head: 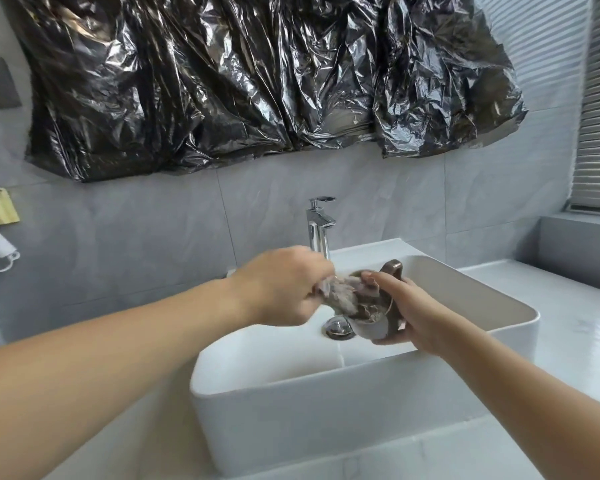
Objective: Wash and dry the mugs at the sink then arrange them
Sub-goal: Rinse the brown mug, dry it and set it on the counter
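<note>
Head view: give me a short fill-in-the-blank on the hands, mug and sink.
1. The brown ceramic mug is held by the ____ hand.
2. The left hand pushes a crumpled grey ____ into the mug.
3. Both hands work above the white rectangular ____.
4. No water runs from the chrome ____.

Missing: right; cloth; sink; tap

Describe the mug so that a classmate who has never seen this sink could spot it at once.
Find the white sink under the chrome tap. Above its basin two hands meet: the right hand grips the mug, tilted, while the left hand pushes a cloth into it. It is the only brown thing there, its looped handle sticking up.
</note>
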